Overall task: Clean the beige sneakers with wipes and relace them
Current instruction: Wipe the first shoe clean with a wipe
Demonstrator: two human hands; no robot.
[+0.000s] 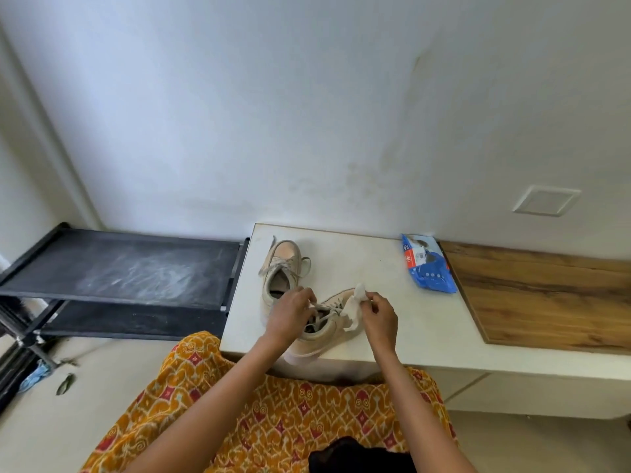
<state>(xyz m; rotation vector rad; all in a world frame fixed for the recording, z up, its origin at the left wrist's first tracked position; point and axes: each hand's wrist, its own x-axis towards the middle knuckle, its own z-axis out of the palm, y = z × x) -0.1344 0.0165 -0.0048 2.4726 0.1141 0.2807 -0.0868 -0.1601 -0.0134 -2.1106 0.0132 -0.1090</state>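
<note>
My left hand covers the near sneaker's laces and opening; print on the wipes packet beyond my right hand is illegible.

Both arms reaching forward; left hand curled, fingertips pinching; right hand curled, thumb and fingers pinching too.
</note>
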